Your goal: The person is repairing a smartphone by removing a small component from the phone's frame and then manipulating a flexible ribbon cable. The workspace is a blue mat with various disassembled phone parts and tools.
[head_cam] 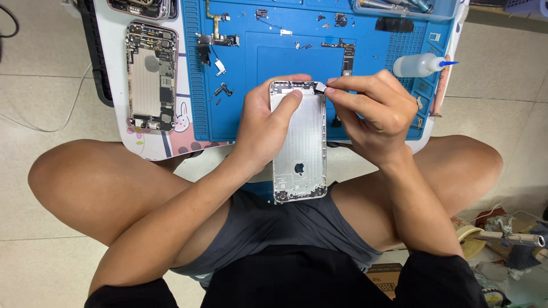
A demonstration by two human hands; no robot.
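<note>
I am looking down at a pale tiled floor lying in even light, with a low white table standing over it.

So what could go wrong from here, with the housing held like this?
The silver phone housing sits over the lap, held only by the left hand; a slip could drop it onto the legs or tiled floor. The right hand pinches a small part at the housing's top corner; too much pull might bend or tear it. Loose small parts lie scattered on the blue mat and could be knocked away.
</note>
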